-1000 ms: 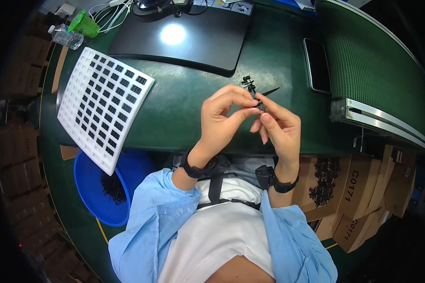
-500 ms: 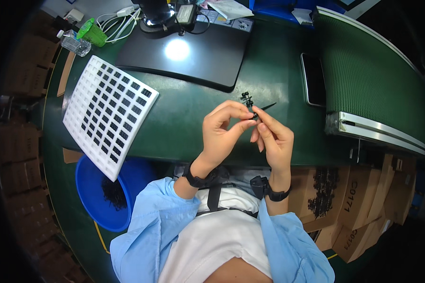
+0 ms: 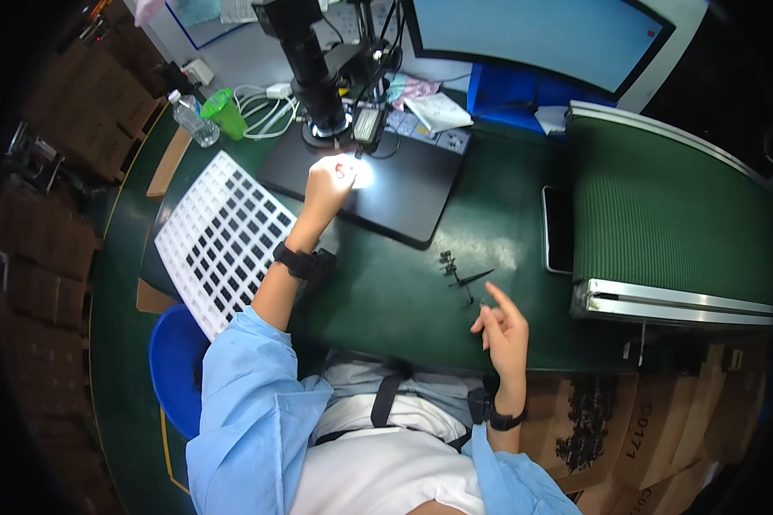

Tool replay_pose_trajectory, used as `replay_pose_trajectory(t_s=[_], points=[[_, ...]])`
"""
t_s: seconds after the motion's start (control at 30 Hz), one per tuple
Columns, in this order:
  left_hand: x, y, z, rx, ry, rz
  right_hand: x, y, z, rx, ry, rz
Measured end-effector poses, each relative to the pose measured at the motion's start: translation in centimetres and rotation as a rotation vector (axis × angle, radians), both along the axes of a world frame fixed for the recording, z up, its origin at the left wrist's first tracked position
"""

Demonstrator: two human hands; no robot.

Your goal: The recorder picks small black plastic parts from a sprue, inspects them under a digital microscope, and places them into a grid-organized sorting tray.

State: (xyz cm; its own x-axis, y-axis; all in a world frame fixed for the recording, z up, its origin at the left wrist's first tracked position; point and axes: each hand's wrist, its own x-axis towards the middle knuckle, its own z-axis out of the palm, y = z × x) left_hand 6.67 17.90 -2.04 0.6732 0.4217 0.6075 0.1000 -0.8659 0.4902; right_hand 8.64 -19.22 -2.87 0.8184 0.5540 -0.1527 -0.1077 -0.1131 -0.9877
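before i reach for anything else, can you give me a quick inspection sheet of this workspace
Surface: green tabletop, shiny where light reflects.
Work items: white tray, black pieces in only some pockets; black branched part on the tabletop.
Clutter: clear bottle beside green cup; phone beside the conveyor.
Left hand: over the black base, under the microscope; any held thing hidden.
Right hand: near the branched part; any grip unclear.
Cables: white cables looped right of the cup.
Surroundings: green conveyor and cardboard boxes right; monitor behind; blue bin left.
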Motion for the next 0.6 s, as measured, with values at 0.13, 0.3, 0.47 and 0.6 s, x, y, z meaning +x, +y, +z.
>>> replay_pose_trajectory(t_s=[0.13, 0.3, 0.47, 0.6], points=[[0.7, 2.7, -2.2, -0.095, 0.013, -0.242, 0.1, -1.2, -0.9, 0.007, 0.086, -0.011], [1.2, 3.2, -3.2, 0.031, 0.072, -0.131, 0.5, -1.7, -1.2, 0.038, 0.112, 0.038], [0.8, 2.4, -2.4, -0.155, 0.108, -0.101, 0.6, -1.9, -1.2, 0.032, 0.115, 0.066], [0.9, 1.8, -1.5, -0.199, 0.080, -0.126, 0.6, -1.9, -1.2, 0.018, 0.105, 0.075]])
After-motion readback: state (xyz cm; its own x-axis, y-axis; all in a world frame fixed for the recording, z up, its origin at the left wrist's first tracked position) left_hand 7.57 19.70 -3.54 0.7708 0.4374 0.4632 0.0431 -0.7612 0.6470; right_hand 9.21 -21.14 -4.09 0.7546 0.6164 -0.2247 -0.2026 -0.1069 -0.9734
